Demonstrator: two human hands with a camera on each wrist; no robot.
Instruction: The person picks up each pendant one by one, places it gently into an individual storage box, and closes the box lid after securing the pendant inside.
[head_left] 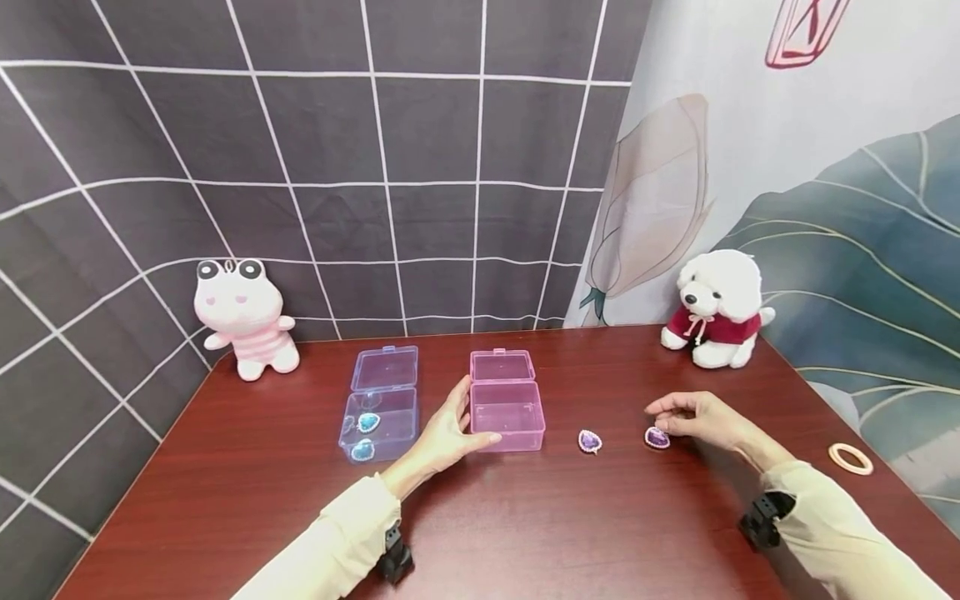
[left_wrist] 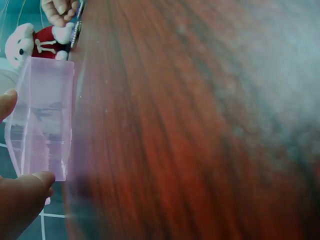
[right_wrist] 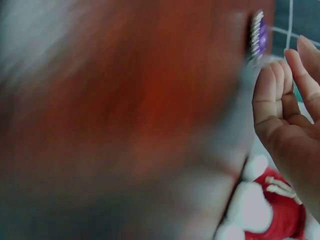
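Observation:
My left hand holds a clear pink plastic box at its left side, thumb on the front wall. The box's lid stands folded back. In the left wrist view, the thumb lies against the pink wall. My right hand is beside a purple teardrop gem with a beaded rim, fingers loosely bent. Whether it touches the gem I cannot tell. Another purple gem lies between that hand and the pink box. In the right wrist view, a purple gem lies just past the fingertips.
Left of the pink box, an open clear blue box contains light-blue gems. A pink-striped plush sits at the back left, a white plush dog at the back right. A pale ring lies near the right edge.

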